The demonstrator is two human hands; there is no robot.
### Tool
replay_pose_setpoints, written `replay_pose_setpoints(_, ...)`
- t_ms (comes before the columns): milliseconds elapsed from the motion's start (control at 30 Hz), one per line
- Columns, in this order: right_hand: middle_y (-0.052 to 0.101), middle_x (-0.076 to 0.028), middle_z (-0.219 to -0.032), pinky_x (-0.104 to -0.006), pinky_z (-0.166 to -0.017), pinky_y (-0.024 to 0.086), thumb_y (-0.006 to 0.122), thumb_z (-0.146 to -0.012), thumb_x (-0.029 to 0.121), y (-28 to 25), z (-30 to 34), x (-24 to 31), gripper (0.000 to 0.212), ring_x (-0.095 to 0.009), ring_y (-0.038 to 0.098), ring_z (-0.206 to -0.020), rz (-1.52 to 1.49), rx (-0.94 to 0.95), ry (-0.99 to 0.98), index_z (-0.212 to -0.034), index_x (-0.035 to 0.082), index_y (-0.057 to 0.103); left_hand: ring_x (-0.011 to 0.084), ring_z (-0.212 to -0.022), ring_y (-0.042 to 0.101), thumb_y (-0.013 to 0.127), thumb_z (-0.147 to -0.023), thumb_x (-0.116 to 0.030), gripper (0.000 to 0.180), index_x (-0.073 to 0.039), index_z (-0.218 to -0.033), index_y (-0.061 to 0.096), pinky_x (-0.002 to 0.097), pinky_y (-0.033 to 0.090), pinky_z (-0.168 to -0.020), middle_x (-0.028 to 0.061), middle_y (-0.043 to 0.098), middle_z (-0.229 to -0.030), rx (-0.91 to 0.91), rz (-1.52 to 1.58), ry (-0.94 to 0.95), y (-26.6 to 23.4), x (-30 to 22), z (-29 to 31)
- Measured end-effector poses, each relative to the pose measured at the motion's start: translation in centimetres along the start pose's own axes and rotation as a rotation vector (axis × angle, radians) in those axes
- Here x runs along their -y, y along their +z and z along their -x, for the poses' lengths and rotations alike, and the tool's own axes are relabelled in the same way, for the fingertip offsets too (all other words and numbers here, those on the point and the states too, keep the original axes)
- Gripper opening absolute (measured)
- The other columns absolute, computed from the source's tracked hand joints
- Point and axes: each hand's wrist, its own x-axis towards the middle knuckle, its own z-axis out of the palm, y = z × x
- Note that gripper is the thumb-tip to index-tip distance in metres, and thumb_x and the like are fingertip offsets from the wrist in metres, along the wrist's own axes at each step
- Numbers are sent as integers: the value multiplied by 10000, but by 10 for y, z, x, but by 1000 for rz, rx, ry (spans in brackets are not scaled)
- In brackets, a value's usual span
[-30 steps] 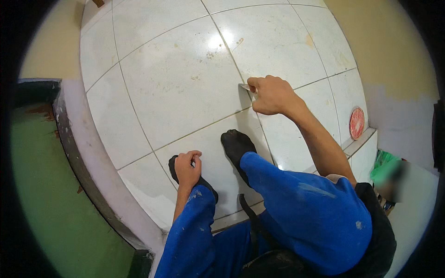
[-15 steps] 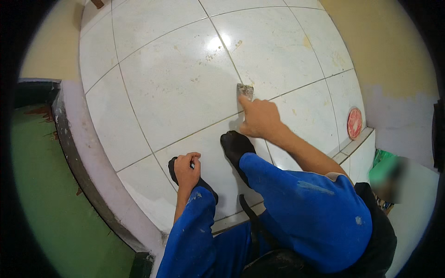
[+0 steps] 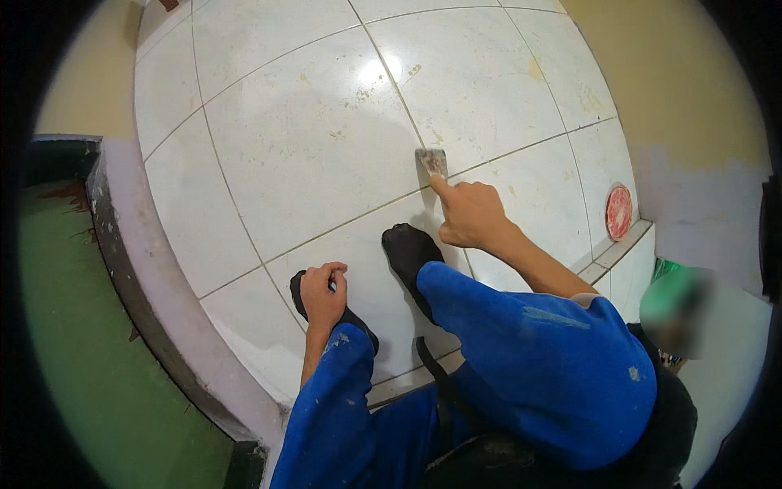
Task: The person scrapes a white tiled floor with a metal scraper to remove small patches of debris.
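My right hand (image 3: 475, 215) is closed around a scraper, its index finger stretched along the tool. The scraper's flat, smeared metal blade (image 3: 432, 160) lies at a grout line of the white tile floor (image 3: 326, 179), ahead of my right foot. The scraper's handle is hidden under my hand. My left hand (image 3: 323, 295) rests over my black-socked left foot (image 3: 298, 287), with its fingers loosely bent and the thumb apart. I make out nothing held in it.
Yellowish stains and specks (image 3: 362, 96) mark the tiles ahead. A round red-and-white lid-like disc (image 3: 618, 213) leans near a raised tile ledge (image 3: 623, 247) at right. A green panel (image 3: 90, 326) lies beyond a pale wall edge at left. Someone wearing green headgear (image 3: 664, 297) is at lower right.
My right hand has shifted a little to the right and toward me, and the scraper has drawn back slightly with it. My left hand stays over my foot. The view has moved slightly.
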Motion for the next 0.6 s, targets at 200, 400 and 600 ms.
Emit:
replay_pose_setpoints(200, 652, -201, -729, -528, -599, 497, 667, -621, 161, -7, -6, -9, 570, -419, 653, -692, -9, 37, 74, -1170, 101, 527, 234, -752, 596, 663, -853, -84, 105, -127, -907, 743, 377, 438, -745, 51, 669, -799, 29, -10, -16, -1, -1, 0)
replay_pose_setpoints(400, 663, -215, -770, -515, -626, 518, 677, -634, 187, -27, -1, 3, 570, -421, 667, -729, -29, 207, 93, -1177, 105, 527, 233, -725, 581, 667, -831, -78, 99, -115, -884, 742, 386, 417, -713, 33, 632, -713, -21, -5, 10, -1, -2, 1)
replay_pose_setpoints(600, 665, -216, -781, -527, -657, 528, 640, -645, 159, -26, -17, -10, 544, -431, 669, -744, 7, 117, 71, -1176, 113, 529, 234, -765, 595, 653, -858, -88, 107, -129, -902, 742, 372, 436, -737, 48, 662, -779, 42, -24, -47, -2, -7, -3)
